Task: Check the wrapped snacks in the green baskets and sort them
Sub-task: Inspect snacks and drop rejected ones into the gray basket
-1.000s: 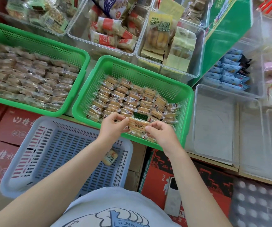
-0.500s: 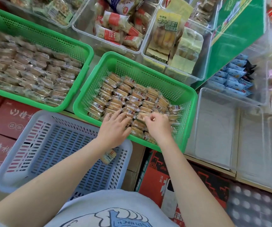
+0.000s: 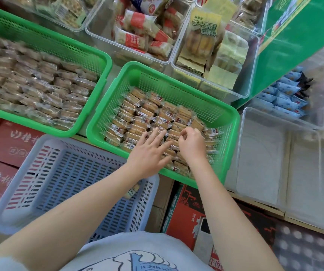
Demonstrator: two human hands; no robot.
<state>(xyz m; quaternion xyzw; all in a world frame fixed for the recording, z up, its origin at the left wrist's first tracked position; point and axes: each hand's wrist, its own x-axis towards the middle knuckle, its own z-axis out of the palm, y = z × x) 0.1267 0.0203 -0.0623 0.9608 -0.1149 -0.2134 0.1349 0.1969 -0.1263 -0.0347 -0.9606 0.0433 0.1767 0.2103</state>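
Observation:
Two green baskets hold wrapped snacks. The right green basket (image 3: 233, 132) has rows of tan snack packets (image 3: 147, 112), and both my hands are inside it near its front. My left hand (image 3: 149, 151) lies flat on the packets with fingers spread. Just to its right, my right hand (image 3: 191, 146) has curled fingers and pinches at a wrapped snack in the pile; the packet is mostly hidden under the fingers. The left green basket (image 3: 100, 55) is filled with similar packets (image 3: 40, 85).
A pale blue slotted basket (image 3: 69, 182) sits below the green ones, with one wrapped snack (image 3: 132, 190) by my left forearm. Clear bins of other snacks (image 3: 137, 28) line the back. An empty clear bin (image 3: 264, 153) stands right. Red cartons (image 3: 10, 137) lie underneath.
One second ago both hands held a single packet above the basket's front. It went down onto the pile; my left hand now lies flat and my right hand's fingers curl on the packets.

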